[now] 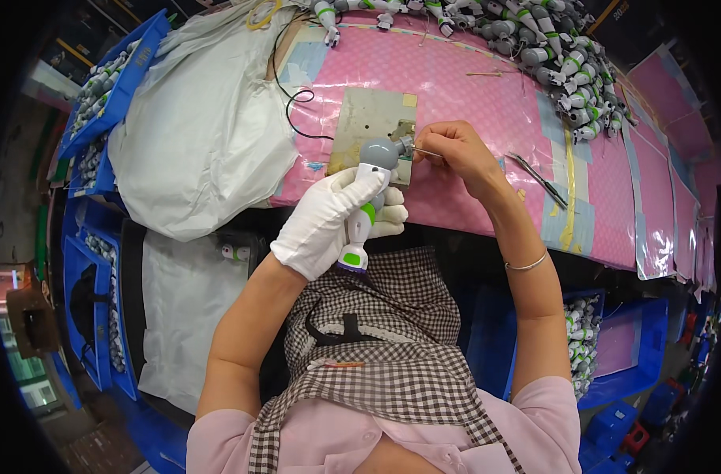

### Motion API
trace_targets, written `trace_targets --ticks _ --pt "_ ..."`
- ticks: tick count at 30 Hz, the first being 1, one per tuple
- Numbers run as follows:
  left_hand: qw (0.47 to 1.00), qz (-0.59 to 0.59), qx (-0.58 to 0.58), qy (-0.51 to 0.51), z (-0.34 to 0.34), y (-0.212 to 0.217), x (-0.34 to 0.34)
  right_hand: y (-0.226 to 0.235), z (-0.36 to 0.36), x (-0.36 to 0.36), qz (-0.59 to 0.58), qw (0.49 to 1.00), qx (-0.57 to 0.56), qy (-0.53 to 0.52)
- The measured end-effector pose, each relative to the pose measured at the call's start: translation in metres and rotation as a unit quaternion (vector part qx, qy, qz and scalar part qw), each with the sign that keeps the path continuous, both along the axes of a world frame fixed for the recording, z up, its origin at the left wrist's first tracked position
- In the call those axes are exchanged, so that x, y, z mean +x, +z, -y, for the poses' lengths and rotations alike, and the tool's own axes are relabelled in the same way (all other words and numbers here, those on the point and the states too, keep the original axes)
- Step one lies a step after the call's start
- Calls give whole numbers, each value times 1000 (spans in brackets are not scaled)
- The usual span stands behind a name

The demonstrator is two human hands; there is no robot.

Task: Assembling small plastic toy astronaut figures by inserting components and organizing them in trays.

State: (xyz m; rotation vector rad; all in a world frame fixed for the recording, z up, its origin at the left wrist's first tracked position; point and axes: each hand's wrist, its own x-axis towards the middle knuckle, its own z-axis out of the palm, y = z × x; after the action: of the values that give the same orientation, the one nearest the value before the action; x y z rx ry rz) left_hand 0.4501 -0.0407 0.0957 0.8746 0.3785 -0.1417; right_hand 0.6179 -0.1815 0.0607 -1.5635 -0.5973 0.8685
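Note:
My left hand (321, 217), in a white glove, is wrapped round a plastic toy part (378, 154) with a round grey end, a white body and green patches. The part lies tilted, its grey end pointing away and its green-tipped end toward me. Bare and closed in a pinch, my right hand (457, 150) grips a thin metal rod (422, 151) beside a small grey piece at the part's far end. Whether the rod touches that piece I cannot tell. Beneath them a metal plate (360, 114) lies on the pink-covered table (471, 95).
Tweezers (538, 180) lie on the table at the right. Similar toy parts (562, 59) are heaped at the back right. A white sheet (206, 126) covers the left side, with a black cable (288, 110) along it. Blue bins (135, 83) of parts stand at the left, another (625, 355) lower right.

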Motion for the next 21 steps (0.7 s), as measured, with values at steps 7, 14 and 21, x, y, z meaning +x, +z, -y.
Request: trace_targets --ticks 7,14,21 --pt "1000 0 -14 7 1 -3 1 -2 6 0 40 998 -41 -11" --pt "993 11 -108 39 -5 4 -16 16 51 30 209 971 -26 -116" --pt "989 -22 -133 52 6 -13 -20 -10 28 0 595 779 -52 -193"
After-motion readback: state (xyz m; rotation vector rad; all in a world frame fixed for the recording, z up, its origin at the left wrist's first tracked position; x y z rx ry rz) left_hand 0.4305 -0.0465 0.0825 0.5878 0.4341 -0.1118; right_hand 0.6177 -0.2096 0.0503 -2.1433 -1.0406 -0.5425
